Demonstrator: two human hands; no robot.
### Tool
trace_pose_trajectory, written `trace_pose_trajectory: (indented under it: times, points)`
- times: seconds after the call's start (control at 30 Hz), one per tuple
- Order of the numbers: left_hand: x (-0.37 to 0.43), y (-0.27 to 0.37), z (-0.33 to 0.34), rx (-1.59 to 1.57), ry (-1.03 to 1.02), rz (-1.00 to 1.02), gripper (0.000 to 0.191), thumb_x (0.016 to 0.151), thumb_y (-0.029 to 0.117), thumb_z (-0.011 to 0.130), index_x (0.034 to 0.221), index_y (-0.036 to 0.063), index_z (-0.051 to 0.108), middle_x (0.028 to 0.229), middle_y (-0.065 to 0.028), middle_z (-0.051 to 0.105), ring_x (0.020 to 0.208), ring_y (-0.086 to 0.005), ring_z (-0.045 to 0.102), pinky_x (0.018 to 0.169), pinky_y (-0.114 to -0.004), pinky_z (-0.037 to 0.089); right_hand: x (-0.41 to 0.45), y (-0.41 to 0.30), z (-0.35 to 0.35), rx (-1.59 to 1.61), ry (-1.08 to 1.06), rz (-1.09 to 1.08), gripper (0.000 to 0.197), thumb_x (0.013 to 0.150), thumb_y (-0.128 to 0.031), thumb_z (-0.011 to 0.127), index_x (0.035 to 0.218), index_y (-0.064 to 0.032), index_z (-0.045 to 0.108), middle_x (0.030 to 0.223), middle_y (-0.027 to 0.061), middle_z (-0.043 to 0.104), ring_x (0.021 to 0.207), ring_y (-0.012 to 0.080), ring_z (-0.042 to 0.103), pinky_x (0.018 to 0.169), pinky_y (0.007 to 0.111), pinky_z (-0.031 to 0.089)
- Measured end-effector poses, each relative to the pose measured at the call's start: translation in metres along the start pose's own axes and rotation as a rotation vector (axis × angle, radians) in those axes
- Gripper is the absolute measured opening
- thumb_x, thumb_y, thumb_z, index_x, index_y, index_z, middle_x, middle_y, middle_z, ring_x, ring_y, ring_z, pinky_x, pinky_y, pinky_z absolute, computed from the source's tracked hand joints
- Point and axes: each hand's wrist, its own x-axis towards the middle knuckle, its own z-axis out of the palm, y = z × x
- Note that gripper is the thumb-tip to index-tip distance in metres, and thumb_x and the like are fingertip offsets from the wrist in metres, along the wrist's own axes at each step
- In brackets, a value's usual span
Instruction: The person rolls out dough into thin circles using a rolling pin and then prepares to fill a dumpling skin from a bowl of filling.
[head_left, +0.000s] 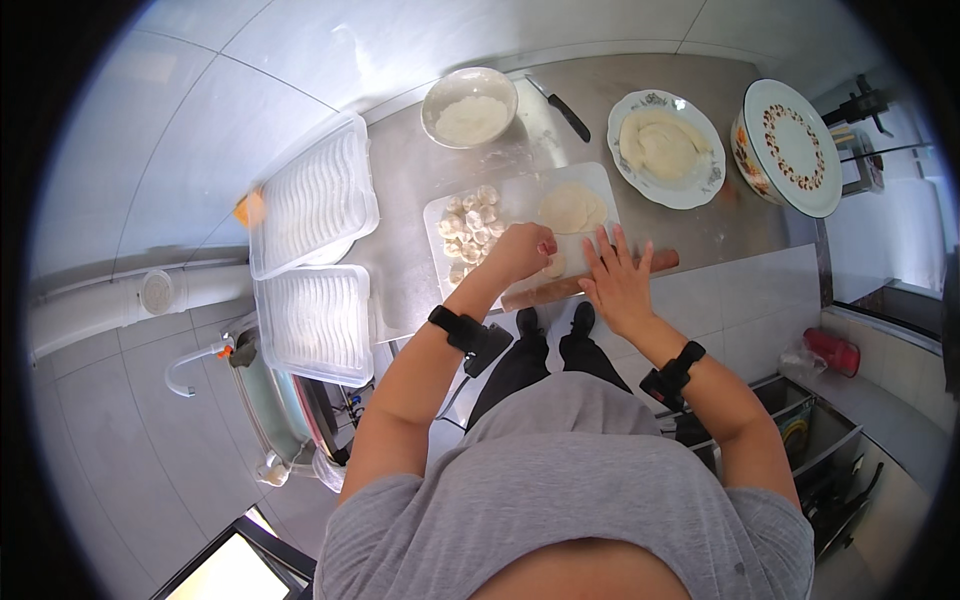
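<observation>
My left hand (523, 250) has its fingers curled beside a small dough disc (555, 266) on the white cutting board (517, 187). Whether the fingertips pinch the disc's edge is hidden. With fingers spread, my right hand (621, 283) lies flat across a wooden rolling pin (544, 292) along the board's near edge. Beyond my hands is an overlapping stack of flat round wrappers (571, 208). Floured dough pieces (472, 223) cluster on the board's left part.
A bowl of flour (471, 120) and a black-handled knife (570, 116) are at the back. To the right stand a plate of dough (666, 146) and a lidded enamel pot (802, 146). Ridged plastic trays (315, 199) sit at the left, near a sink (262, 405).
</observation>
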Motion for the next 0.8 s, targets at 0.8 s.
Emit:
trace_pose_trajectory:
  times: [0.8]
  points:
    - [0.013,0.008,0.006,0.222,-0.053,-0.137,0.017,0.071,0.021,0.061,0.081,0.0082,0.065,0.081,-0.0135,0.064,0.080,-0.0307,0.061,0.071,-0.038,0.048,0.040,0.003,-0.001,0.003,0.032,-0.022,0.052,0.086,-0.034,0.043,0.132,-0.0112,0.034,0.140,0.0146,0.024,0.131,0.0307,0.018,0.095,0.064,0.016]
